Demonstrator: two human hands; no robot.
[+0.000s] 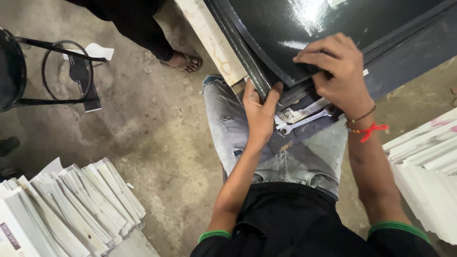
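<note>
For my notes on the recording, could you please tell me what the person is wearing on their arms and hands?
Both hands are bare, with no gloves. The left hand has nothing on its wrist. The right hand has a red thread tied round the wrist, with a thin dark band beside it. The black sleeves end above the elbows in green cuffs.

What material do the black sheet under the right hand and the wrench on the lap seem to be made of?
Black sheet: probably glossy plastic or laminate; it shows bright white reflections and curves at its edge. Wrench: looks like bare silver-grey metal with a dull shine. The right hand presses the sheet.
</note>
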